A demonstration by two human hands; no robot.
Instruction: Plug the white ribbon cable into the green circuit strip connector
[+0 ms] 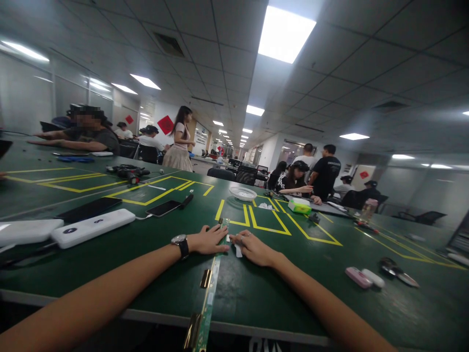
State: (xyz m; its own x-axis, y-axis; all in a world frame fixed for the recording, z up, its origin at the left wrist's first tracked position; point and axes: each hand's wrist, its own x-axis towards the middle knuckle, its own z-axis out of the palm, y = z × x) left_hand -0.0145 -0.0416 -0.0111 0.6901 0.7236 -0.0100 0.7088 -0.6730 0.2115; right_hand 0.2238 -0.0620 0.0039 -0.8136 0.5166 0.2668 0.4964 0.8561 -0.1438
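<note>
A long, narrow green circuit board strip (213, 279) with gold-brown flexible tabs (205, 278) lies on the green table, its near end reaching past the front edge. My left hand (208, 240), a watch on the wrist, rests flat across the strip toward its far end, fingers stretched out. Beside it on the right, my right hand (254, 248) is closed in a pinch by the strip's edge. A small white slip (239, 251) sticks out beneath its fingers. The fingertips' exact contact with the board is too small to make out.
White power banks (95, 228) and phones (164, 209) lie at the left. Ahead are a white basket (243, 193), a green tissue pack (299, 206) and yellow tape outlines (269, 230). A pink case (358, 277) and scissors (399, 272) lie right. Several people work around the room.
</note>
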